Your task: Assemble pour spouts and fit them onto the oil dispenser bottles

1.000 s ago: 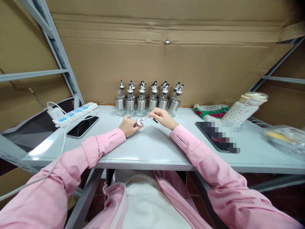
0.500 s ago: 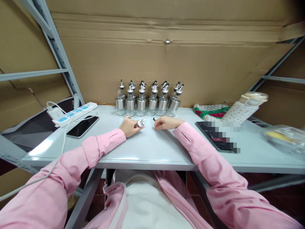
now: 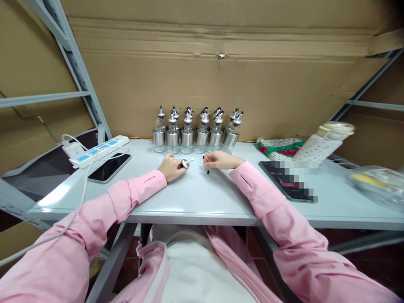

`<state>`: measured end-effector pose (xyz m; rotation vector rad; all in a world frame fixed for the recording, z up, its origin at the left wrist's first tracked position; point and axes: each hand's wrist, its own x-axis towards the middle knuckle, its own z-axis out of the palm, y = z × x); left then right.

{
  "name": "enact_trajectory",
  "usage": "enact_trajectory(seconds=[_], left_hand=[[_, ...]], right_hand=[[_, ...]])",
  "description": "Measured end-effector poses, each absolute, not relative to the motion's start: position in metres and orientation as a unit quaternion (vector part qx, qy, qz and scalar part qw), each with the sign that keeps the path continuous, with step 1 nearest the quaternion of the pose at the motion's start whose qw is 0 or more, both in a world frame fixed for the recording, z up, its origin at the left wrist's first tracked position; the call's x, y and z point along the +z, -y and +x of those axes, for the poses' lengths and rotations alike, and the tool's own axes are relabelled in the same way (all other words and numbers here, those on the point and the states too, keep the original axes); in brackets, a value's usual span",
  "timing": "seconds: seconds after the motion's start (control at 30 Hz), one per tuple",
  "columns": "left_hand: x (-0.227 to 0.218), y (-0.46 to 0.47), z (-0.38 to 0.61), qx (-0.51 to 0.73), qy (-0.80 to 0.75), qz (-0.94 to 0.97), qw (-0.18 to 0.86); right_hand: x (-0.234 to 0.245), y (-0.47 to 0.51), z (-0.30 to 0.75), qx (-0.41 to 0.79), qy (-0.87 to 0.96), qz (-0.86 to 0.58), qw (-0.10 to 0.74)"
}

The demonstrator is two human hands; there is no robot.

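My left hand (image 3: pixel 170 166) rests on the grey table (image 3: pixel 202 198) with its fingers closed round a small silver pourer cap (image 3: pixel 186 163) with a white spout. My right hand (image 3: pixel 217 160) lies a little to the right of it, fingers pinched on a small black part (image 3: pixel 205 164) that hangs below the fingertips. Just behind both hands stands a cluster of several steel-and-glass oil bottles (image 3: pixel 195 134) with pourer tops, against the cardboard back wall.
A white power strip (image 3: pixel 94 148) with a cable and a black phone (image 3: pixel 110 167) lie at the left. At the right are a dark tablet-like device (image 3: pixel 288 181), a patterned cloth (image 3: pixel 277 147), a spotted bottle (image 3: pixel 322 145) and a clear bag (image 3: pixel 378 181). Metal shelf uprights flank the table.
My right hand came down from above the table to rest beside the left hand, still pinching the black part. The left hand turned the cap slightly.
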<state>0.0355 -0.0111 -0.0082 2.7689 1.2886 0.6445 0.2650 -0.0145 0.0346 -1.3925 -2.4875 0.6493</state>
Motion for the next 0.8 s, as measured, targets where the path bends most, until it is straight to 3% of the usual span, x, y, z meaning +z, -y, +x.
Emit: enact_trajectory(seconds=[0.1, 0.2, 0.33, 0.6, 0.8], left_hand=[[-0.007, 0.010, 0.036, 0.211, -0.418, 0.883, 0.025], [-0.006, 0.009, 0.036, 0.214, -0.428, 0.877, 0.040], [-0.006, 0.009, 0.035, 0.232, -0.433, 0.866, 0.096], [-0.003, 0.006, 0.030, 0.203, -0.376, 0.799, 0.423], [0.003, 0.010, 0.031, 0.188, -0.338, 0.829, 0.403]], right_hand=[[0.036, 0.018, 0.258, 0.148, 0.856, -0.435, 0.236], [0.031, 0.020, 0.248, 0.088, 0.874, -0.375, 0.295], [0.021, 0.020, 0.238, 0.001, 0.899, -0.329, 0.290], [0.018, 0.026, 0.231, -0.174, 0.911, -0.280, 0.249], [0.014, 0.026, 0.225, -0.259, 0.906, -0.244, 0.231]])
